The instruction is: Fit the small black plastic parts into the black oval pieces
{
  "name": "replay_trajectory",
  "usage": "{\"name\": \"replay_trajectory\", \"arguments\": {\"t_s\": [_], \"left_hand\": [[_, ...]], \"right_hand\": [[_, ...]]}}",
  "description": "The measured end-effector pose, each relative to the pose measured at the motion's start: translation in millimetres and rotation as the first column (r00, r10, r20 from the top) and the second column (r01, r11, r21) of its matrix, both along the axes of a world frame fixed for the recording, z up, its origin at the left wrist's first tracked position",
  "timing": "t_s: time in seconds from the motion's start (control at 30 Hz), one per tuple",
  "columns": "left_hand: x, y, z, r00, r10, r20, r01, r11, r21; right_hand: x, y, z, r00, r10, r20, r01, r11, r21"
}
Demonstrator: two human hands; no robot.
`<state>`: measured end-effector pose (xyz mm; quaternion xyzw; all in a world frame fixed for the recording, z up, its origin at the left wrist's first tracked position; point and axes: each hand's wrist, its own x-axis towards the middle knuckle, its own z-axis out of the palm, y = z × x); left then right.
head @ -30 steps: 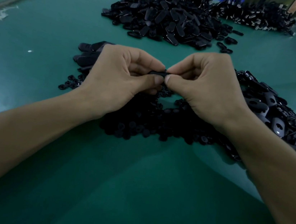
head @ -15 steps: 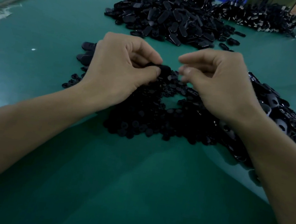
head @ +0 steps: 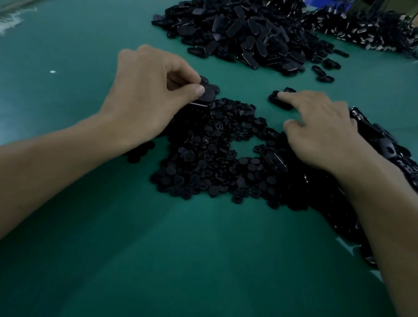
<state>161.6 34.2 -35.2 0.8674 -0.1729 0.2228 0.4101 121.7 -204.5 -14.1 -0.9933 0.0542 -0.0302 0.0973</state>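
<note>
On the desk (head: 189,262), the left hand (head: 141,96) pinches one oval piece (head: 206,97). At 3 o'clock, the right hand (head: 323,130) touches the next oval (head: 280,103) with loose fingers (head: 286,97), probably to grab it.

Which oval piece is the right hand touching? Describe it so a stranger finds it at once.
Start at the big heap of oval pieces at the far side of the green table. In front of it, on bare mat, lies a stray oval piece under the right hand's fingertips. Unlike the others, it sits apart from every pile.
</note>
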Motion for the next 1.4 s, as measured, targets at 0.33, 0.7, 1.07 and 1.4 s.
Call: {"name": "replay_trajectory", "arguments": {"t_s": [0.33,0.7,1.07,1.4], "left_hand": [[3.1,1.3,-3.3,0.989,0.144,0.03,-0.147,0.978,0.15],[-3.4,-3.2,-2.2,0.991,0.085,0.108,-0.101,0.982,0.157],[-17.3,-17.1,1.5,0.967,-0.128,0.219,0.119,0.991,0.053],[-24.4,-27.9,4.0,0.915,-0.396,-0.082,0.351,0.878,-0.327]], "right_hand": [[23.4,3.5,4.9,0.988,-0.006,-0.154,-0.008,0.996,-0.091],[12.7,4.6,4.0,0.983,0.012,0.181,-0.039,0.989,0.146],[-0.9,5.5,14.3,0.906,-0.043,0.421,-0.134,0.914,0.382],[-18.9,20.4,10.2,0.928,0.191,0.32,-0.37,0.585,0.722]]}}
